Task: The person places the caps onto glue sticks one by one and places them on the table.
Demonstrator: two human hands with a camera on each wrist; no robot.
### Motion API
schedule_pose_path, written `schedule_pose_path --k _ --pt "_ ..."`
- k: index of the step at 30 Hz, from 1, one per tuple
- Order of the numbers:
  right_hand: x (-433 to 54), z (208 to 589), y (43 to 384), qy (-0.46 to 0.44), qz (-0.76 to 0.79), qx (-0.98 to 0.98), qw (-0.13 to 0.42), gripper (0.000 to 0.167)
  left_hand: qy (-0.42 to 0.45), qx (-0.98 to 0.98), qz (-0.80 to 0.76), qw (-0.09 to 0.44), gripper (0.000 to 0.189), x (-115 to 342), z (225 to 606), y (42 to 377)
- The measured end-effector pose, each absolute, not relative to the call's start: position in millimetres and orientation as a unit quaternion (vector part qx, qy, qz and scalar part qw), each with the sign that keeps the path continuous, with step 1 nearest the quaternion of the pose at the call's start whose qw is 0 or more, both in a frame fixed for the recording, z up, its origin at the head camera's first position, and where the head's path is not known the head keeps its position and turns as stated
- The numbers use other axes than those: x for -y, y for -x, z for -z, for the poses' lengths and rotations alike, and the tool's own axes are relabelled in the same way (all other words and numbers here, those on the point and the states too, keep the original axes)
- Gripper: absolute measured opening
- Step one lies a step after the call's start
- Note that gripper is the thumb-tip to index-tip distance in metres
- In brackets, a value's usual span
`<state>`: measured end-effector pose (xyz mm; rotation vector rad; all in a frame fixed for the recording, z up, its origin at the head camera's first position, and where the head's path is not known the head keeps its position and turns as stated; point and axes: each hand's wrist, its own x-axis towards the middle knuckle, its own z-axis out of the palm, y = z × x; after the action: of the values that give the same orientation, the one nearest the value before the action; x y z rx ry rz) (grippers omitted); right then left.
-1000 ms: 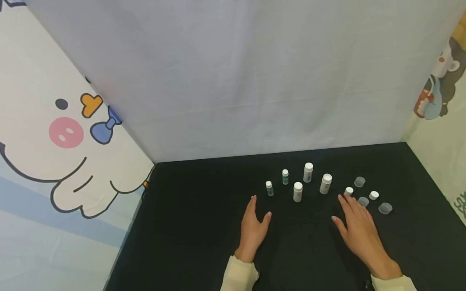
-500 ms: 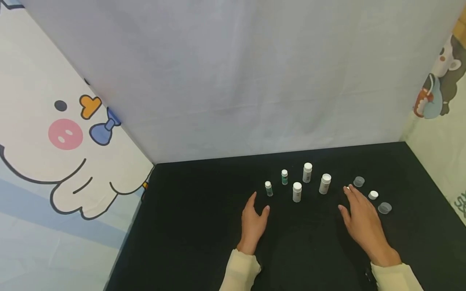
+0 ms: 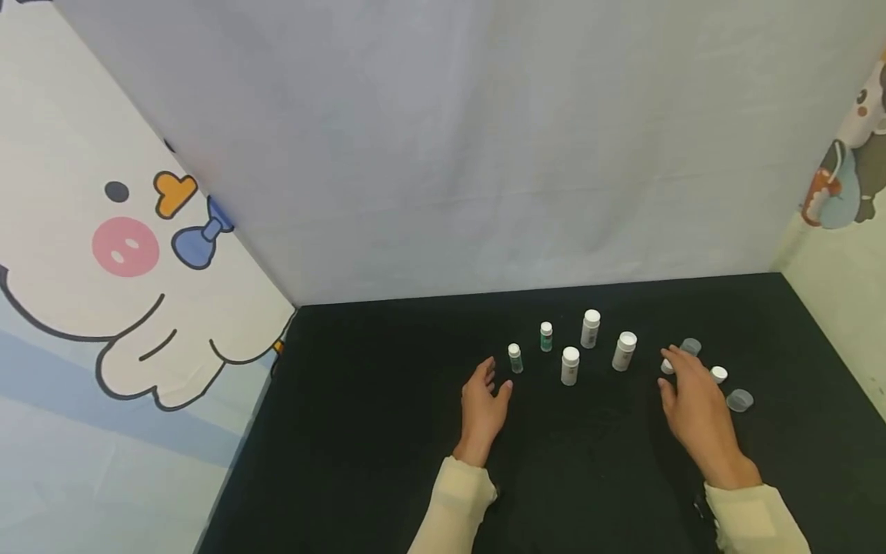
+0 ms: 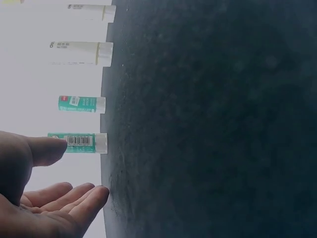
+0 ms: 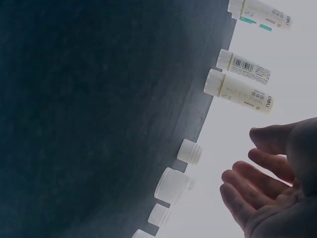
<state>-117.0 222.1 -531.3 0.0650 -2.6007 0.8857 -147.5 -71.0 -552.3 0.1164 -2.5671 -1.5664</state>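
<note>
Two small green-labelled glue sticks [image 3: 515, 358] with white caps stand upright on the black table. My left hand [image 3: 482, 412] is nearest to the front one, thumb and fingers apart and holding nothing. Three bigger white glue sticks [image 3: 570, 366] stand to their right; in the right wrist view, one white stick [image 5: 240, 91] shows its printed label. My right hand [image 3: 701, 419] hovers beside a small white cap [image 3: 667, 367], its fingers loosely bent with nothing in them. Behind its fingertips sits a clear plastic cup [image 3: 690, 347]. Another clear cup is hidden by this hand.
Right of my right hand are a second white cap [image 3: 718, 375] and a clear cup [image 3: 740, 400]. A grey cloth backdrop [image 3: 450, 154] rises along the far table edge. Printed cloths hang at the left and right sides.
Both hands have moved slightly forward, the right one also a little to the right, covering a clear cup. My left fingers are more bent. The glue sticks have stayed in place.
</note>
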Motion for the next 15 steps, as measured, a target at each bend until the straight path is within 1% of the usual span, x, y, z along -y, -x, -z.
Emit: schedule_pose_path --k 15 --pt "-222.1 534.8 130.1 -0.001 -0.31 0.927 0.212 0.039 -0.041 0.864 0.497 0.063 0.046 68.0 541.5 156.9"
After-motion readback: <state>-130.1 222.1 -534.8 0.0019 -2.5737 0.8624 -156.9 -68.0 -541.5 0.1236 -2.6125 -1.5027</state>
